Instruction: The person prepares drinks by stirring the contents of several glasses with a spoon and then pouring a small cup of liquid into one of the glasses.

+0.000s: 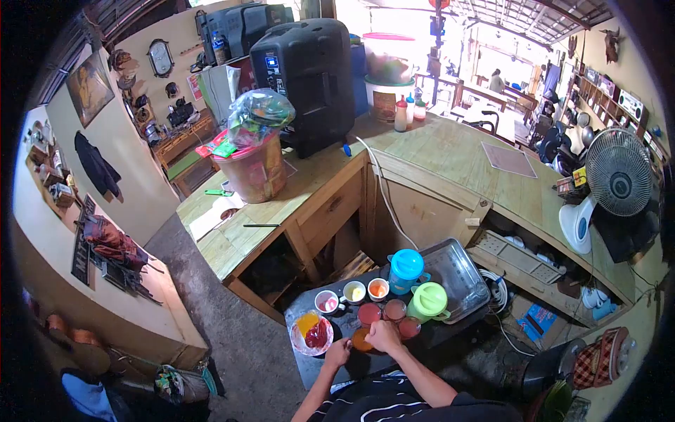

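Observation:
A glass of orange drink (361, 341) stands at the near side of a dark low table (307, 363). My right hand (384, 337) is closed above its right rim; whatever it grips is hidden under the fingers. Just left of the glass my left hand (338, 352) is closed too, and its contents do not show. Behind the hands are glasses of reddish drink (369, 316). A row of white mugs (328, 302) stands farther back. On the left lies a bowl (311, 335) with yellow and red contents. A lidded blue pitcher (406, 270) and a green pitcher (428, 302) stand at the right.
A metal tray (460, 271) lies behind the green pitcher. Beyond it is a wooden counter (429, 151) holding a black speaker (309, 84), a pink-rimmed bucket (251, 169) and sauce bottles (401, 114). A white cable (387, 190) hangs down the counter's front. A fan (619, 172) stands at right.

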{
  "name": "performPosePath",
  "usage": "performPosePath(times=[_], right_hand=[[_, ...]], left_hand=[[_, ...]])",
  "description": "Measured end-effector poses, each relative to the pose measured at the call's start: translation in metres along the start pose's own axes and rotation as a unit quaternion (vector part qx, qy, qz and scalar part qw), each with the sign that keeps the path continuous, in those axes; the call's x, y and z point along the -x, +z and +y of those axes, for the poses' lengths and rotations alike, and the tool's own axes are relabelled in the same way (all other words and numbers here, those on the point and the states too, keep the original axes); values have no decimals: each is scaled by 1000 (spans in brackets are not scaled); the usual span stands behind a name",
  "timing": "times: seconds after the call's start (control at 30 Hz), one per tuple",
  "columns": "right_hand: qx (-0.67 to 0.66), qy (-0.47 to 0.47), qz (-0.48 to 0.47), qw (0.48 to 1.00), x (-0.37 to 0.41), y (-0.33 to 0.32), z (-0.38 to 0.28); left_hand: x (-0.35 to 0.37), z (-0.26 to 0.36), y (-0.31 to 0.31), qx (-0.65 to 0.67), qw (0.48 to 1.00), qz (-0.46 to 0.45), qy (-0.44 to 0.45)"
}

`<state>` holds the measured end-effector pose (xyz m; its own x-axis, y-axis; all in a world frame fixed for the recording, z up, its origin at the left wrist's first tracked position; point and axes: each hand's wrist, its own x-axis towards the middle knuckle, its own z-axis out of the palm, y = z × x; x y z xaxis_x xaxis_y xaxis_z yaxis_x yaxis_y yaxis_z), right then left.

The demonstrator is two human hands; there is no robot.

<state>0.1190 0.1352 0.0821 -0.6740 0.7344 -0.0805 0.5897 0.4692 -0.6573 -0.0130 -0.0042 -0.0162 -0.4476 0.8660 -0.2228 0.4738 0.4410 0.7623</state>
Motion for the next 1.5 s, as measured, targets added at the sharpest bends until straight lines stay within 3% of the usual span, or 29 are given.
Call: performPosePath(times=[0.1, 0.2, 0.3, 0.4, 0.5, 0.6, 0.7, 0.8, 0.9, 0.93, 1.03, 1.07, 1.17, 1.3, 1.43, 1.47, 1.5], right_hand=[[84, -25, -49, 995, -1, -4, 7], [67, -87, -247, 963, -2, 0, 8], [-152, 16, -291, 944, 0, 6, 9], [-86, 18, -84, 993, 1, 6, 7], [74, -6, -55, 996, -1, -1, 8], [107, -104, -160, 976, -4, 12, 18], [-132, 2, -305, 943, 0, -6, 3], [-153, 54, -145, 976, -3, 4, 8], [22, 8, -23, 999, -2, -5, 9], [101, -5, -45, 994, -2, -6, 9], [36, -14, -301, 953, -2, -12, 7], [-48, -48, -331, 941, -3, 2, 19], [-245, 22, -247, 937, 2, 13, 21], [22, 2, -49, 999, -1, -14, 2], [85, -34, -217, 972, -2, -5, 10], [37, -76, -301, 950, -2, -7, 11], [-32, -46, -303, 951, -2, -5, 12]], left_hand=[[2, 8, -3, -5, 1000, 3, -5], [1, 8, -2, 11, 1000, -5, -12], [0, 2, 0, 3, 1000, -9, -12], [0, 0, 1, 8, 1000, 1, -4], [0, -1, 3, 17, 1000, 2, -6], [-1, 1, 2, 4, 1000, -7, -7], [-1, 1, 2, -13, 1000, -3, -5], [0, 2, -1, -9, 1000, -8, -6], [0, 2, 0, -5, 1000, -7, -5], [-1, 2, 1, -6, 1000, -4, -4], [1, 6, -1, -9, 1000, 1, 2], [0, 7, -1, -8, 1000, 0, 3], [0, 0, 2, -5, 1000, 6, 9], [-1, -4, 4, -12, 1000, -6, -3], [-4, -6, 5, -29, 1000, 8, 4], [-4, -7, 7, -26, 1000, 8, 0], [-2, -1, 4, -22, 1000, 8, -4]])
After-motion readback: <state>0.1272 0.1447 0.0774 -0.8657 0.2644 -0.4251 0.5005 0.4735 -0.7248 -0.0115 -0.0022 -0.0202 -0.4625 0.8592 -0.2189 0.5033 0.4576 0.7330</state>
